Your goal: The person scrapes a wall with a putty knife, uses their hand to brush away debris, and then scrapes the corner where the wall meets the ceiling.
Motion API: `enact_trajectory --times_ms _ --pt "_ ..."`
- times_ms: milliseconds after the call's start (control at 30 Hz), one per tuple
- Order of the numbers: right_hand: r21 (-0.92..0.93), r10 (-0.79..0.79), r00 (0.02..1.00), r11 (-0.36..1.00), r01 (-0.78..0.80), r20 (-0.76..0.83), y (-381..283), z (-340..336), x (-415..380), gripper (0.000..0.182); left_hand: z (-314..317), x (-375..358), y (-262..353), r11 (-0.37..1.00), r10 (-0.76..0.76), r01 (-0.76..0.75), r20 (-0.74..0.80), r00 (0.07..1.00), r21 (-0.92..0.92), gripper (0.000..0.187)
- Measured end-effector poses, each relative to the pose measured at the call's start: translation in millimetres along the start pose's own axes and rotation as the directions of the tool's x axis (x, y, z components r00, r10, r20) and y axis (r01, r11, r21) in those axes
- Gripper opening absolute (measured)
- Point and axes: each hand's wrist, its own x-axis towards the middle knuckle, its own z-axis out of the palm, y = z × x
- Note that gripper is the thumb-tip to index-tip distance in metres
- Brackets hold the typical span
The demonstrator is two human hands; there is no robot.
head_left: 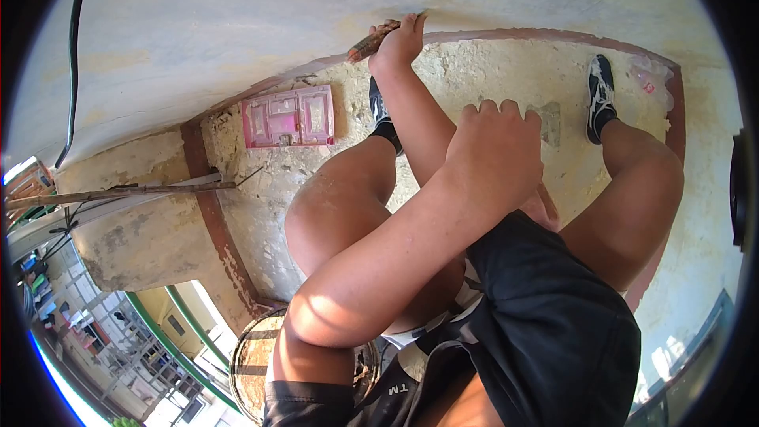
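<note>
My right hand (400, 43) reaches forward to the pale wall, its fingers closed round a hand tool with a mottled brown handle (370, 45). The tool's narrow tip is right at the wall, just above the reddish-brown border. Closer to my body, my left hand (498, 146) is curled, back upward, and overlaps my right arm. Its palm is hidden, so I cannot tell what it grips. Just beyond its knuckles shows a flat greyish plate (549, 125). On the floor left of my right hand lies a pink plastic tray (289, 117) with compartments.
Behind the floor rises the stained wall (237, 24). My bent knees and dark shoes (601, 95) flank the work area. A clear plastic bag (652, 83) lies far right. Bamboo poles (118, 192) jut in from the left, above a round wooden-looking drum (257, 360). A black cable (75, 55) hangs down the wall.
</note>
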Motion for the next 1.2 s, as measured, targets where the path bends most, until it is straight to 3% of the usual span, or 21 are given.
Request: enact_trajectory --times_ms 133,200,367,567,633,800,900,1000,1100,1200 --pt "0.004 -0.012 0.999 1.000 0.012 -0.030 2.0 8.8 1.4 0.042 -2.0 0.2 -3.2 0.999 -0.027 0.027 0.012 1.000 -0.046 0.034" --pt "0.039 -0.049 0.988 0.998 0.055 -0.148 3.9 16.5 4.0 0.042 -2.2 -2.8 -7.2 0.998 -0.044 0.044 0.012 0.999 -0.043 0.033" --pt "0.093 -0.092 0.990 0.990 0.103 -0.111 -2.0 12.6 14.4 0.049 -1.9 -2.2 -14.1 0.997 -0.065 0.065 -0.001 0.998 -0.034 0.032" --pt "-0.028 -0.097 0.991 0.995 0.095 -0.093 -1.3 -4.4 11.8 0.049 2.9 -0.8 -12.4 0.998 -0.065 0.063 -0.075 0.995 -0.025 0.031" --pt "-0.053 -0.111 0.990 0.992 0.116 0.091 -0.4 -16.2 10.7 0.049 3.5 -1.2 -10.2 0.998 -0.047 0.044 -0.066 0.997 -0.044 0.030" --pt "0.026 -0.175 0.984 0.984 0.176 -0.009 -10.6 -9.0 26.8 0.051 6.6 -1.5 -11.7 0.999 -0.032 0.030 -0.100 0.994 -0.028 0.029" --pt "-0.126 -0.159 0.987 0.979 0.162 0.028 -4.1 -6.0 13.2 0.055 5.6 1.9 -8.3 0.999 -0.032 0.031 -0.097 0.995 -0.013 0.031" --pt "-0.097 -0.093 0.993 0.990 0.100 0.068 -7.5 -5.6 13.6 0.055 3.0 2.3 -7.0 0.999 -0.035 0.035 -0.016 0.999 -0.012 0.032" --pt "0.028 -0.128 0.991 0.991 0.129 -0.050 -8.5 -11.0 25.0 0.054 7.5 -1.3 -7.6 0.998 -0.053 0.052 -0.017 0.998 -0.025 0.033" --pt "-0.083 -0.086 0.996 0.993 0.087 0.024 2.4 -6.2 16.6 0.040 10.8 2.5 -5.3 0.999 -0.038 0.037 -0.045 0.998 -0.012 0.033"
